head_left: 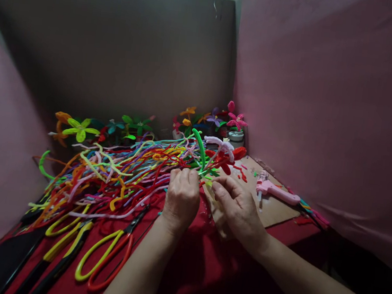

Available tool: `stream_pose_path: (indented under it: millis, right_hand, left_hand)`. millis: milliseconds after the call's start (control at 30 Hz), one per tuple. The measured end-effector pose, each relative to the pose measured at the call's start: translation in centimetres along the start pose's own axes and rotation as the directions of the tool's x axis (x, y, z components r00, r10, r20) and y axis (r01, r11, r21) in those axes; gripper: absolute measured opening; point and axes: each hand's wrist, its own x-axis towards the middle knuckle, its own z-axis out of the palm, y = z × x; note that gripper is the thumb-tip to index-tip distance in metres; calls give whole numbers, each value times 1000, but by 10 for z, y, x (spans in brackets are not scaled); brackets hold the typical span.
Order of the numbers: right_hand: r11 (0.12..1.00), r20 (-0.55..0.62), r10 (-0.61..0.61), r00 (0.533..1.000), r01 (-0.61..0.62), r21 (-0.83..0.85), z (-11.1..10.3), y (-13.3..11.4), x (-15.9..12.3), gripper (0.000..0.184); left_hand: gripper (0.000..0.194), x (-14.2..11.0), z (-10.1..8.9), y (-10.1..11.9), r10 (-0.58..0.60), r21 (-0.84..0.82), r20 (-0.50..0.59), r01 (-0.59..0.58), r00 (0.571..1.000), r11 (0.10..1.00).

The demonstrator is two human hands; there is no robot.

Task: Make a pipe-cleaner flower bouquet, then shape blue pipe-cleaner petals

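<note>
A fuzzy flower bunch (226,159) is grasped at its base in the clenched left hand (183,193), lying between 1 and 2 o'clock from it. Whether anything is pinched by the right hand (236,208) cannot be told. Binding seems in hand; steady support is called for next.

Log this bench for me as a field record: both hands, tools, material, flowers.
left hand: closed on a lilac flower, by its stem
right hand: close beside the left; grip unclear
right side: pink glue gun on tan board
left front: yellow-and-black pliers, yellow-and-red scissors
middle: multicoloured pipe-cleaner heap
back: yellow-green flower left, pink flower right
</note>
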Motion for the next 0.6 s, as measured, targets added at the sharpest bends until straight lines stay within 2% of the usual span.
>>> stream_pose_path:
  millis: [100,233,300,367,467,533,600]
  right_hand:
    - [999,5,36,999,-36,-19,1,2,0,26]
    - [962,58,86,995,-68,-264,3,4,2,32]
    - [954,81,79,994,-52,-295,3,8,4,28]
    - [977,86,80,993,-60,-207,5,14,7,24]
    - [987,67,144,987,-148,66,11,24,9,17]
    - [925,49,233,971,-237,298,17,27,9,16]
    - [813,62,316,947,-304,496,23,28,8,15]
  left_hand:
    - [20,0,-1,1,4,-15,15,-4,1000,1000]
    - [19,0,0,1,16,1,39,-16,999,1000]
    - [20,0,1,1,16,13,47,-16,999,1000]
    - [20,0,1,1,21,10,53,-22,998,1000]
    - [19,0,1,2,27,-3,59,-27,998,1000]
    - [19,0,0,3,27,-17,57,-26,998,1000]
    - [19,0,0,4,36,-37,56,-34,998,999]
